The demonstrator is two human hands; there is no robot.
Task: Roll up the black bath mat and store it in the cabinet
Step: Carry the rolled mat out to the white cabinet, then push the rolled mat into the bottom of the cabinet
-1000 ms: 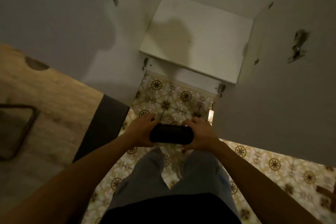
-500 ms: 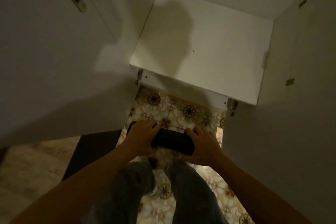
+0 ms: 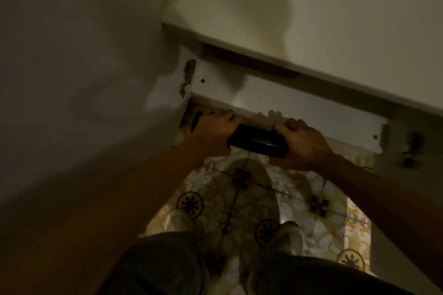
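The black bath mat (image 3: 257, 140) is rolled into a tight cylinder and lies level between my hands. My left hand (image 3: 212, 130) grips its left end and my right hand (image 3: 303, 145) grips its right end. The roll hangs just in front of the white cabinet's lower front panel (image 3: 287, 103), a little below the edge of the cabinet's bottom shelf (image 3: 335, 19). The shelf surface is bare, with a shadow across its left part.
The open left cabinet door (image 3: 84, 55) fills the left side; the open right door with a hinge (image 3: 411, 148) stands at the right. Patterned yellow floor tiles (image 3: 263, 199) lie below, with my legs and feet at the bottom.
I have leaned in closer and lower; both hands have carried the rolled mat forward until it is right at the cabinet's front panel.
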